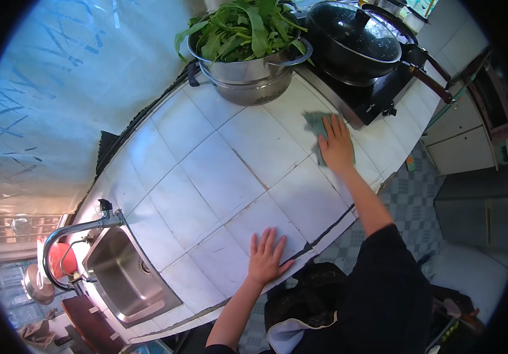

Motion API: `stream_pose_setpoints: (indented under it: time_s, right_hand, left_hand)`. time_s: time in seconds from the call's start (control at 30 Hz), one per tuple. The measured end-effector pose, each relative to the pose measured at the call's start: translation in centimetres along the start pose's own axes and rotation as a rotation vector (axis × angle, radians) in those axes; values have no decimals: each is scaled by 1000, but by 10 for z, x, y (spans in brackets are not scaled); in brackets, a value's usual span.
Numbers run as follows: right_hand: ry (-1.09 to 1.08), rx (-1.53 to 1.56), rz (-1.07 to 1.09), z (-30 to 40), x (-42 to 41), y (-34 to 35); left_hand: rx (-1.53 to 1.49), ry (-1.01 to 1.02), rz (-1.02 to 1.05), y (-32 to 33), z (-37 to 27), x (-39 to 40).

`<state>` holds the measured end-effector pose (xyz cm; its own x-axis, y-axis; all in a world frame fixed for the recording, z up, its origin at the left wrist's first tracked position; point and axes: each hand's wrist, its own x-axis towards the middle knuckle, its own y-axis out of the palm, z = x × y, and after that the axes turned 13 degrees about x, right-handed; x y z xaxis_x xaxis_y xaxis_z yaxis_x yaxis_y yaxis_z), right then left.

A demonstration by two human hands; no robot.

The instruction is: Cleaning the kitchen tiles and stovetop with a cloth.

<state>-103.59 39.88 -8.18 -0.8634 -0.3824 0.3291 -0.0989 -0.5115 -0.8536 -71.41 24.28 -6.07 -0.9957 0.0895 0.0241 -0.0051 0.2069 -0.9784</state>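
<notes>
My right hand (pixel 338 148) lies over a grey-green cloth (pixel 314 120), pressing it onto the white tiled countertop (pixel 200 181) beside the front corner of the cooktop. Parts of the cloth show past the fingers and thumb; the rest is hidden under the palm. Near the counter's front edge, my left hand (pixel 265 261) rests palm down on the tiles with its fingers spread and holds nothing.
Leafy greens (pixel 249 33) fill a steel steamer pot (pixel 249 84) at the back. A lidded black pan (pixel 347 57) stands on the black cooktop (pixel 371 99), its handle (pixel 431 82) jutting right. A steel sink (pixel 121 270) with a curved faucet (pixel 52 243) is at the left.
</notes>
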Motion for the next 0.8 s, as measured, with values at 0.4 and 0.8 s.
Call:
stream_pose_setpoints:
  time_s: [0.4,0.8]
  right_hand:
    - [-292,-65,-98,-6,-46,-53]
    - [-753,-808,168,-32,80,-48]
  left_hand:
    - [-37,-4,-9,1,1,3]
    - [-29,12,45,-2,4,-1]
